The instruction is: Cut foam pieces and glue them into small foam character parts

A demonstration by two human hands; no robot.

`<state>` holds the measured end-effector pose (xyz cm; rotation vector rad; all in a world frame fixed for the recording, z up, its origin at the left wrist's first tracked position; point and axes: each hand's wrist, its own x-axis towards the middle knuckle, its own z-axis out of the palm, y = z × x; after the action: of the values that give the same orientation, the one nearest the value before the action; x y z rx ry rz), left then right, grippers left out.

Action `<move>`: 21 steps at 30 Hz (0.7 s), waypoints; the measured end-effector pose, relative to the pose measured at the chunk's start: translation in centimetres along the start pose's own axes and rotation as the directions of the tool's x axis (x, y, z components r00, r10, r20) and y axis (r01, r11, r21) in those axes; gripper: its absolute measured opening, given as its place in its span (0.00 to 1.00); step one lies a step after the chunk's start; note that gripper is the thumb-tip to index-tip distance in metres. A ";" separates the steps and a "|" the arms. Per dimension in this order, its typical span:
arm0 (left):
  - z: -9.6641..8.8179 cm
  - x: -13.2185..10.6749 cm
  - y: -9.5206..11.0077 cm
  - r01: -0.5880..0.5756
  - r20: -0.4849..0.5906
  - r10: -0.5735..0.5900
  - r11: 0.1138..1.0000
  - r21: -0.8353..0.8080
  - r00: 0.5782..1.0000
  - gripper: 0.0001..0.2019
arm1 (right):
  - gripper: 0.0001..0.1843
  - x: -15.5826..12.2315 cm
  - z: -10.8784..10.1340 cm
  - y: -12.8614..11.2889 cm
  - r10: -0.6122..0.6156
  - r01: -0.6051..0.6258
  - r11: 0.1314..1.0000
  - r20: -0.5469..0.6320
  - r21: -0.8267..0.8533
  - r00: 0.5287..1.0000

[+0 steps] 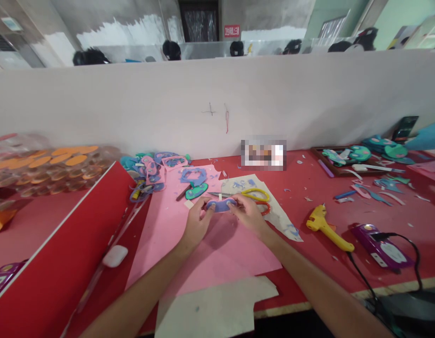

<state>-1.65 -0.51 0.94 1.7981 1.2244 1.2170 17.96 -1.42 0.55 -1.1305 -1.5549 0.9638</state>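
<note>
A small blue-purple foam piece with a pink edge (221, 205) is stretched between my two hands, above a pink sheet (161, 253). My left hand (199, 217) pinches its left end, thumb on the near face. At its right end my right hand (248, 212) grips it the same way. Just behind lie scissors (255, 194) with yellow and red-orange handles, their blades pointing left. A green oval foam piece (196, 191) and a blue-purple cut-out frame (193, 175) rest on the pink sheet beyond my left hand.
A yellow glue gun (328, 227) and a purple power box (383, 246) with cords lie to the right. Behind them is a brown tray (314, 151) of foam pieces. A red divider (69, 244) stands left, near a white case (115, 256). A white partition (150, 103) closes the back.
</note>
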 end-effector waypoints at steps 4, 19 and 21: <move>-0.1 0.0 0.3 -0.010 0.017 0.011 1.000 -0.008 1.000 0.08 | 0.12 0.0 0.0 -0.2 -0.018 0.018 0.999 -0.010 -0.029 1.000; 0.1 -0.1 0.2 -0.003 0.038 0.005 0.999 -0.043 0.999 0.12 | 0.12 -0.1 0.0 0.0 -0.038 0.036 0.998 -0.056 -0.044 0.998; 0.1 -0.1 0.2 0.000 0.032 0.002 0.999 -0.037 0.999 0.12 | 0.13 -0.1 0.1 0.1 -0.029 0.027 0.999 -0.060 -0.030 0.998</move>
<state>-1.45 -0.66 1.03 1.7850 1.1756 1.1989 17.93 -1.49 0.45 -1.1453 -1.5368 0.8837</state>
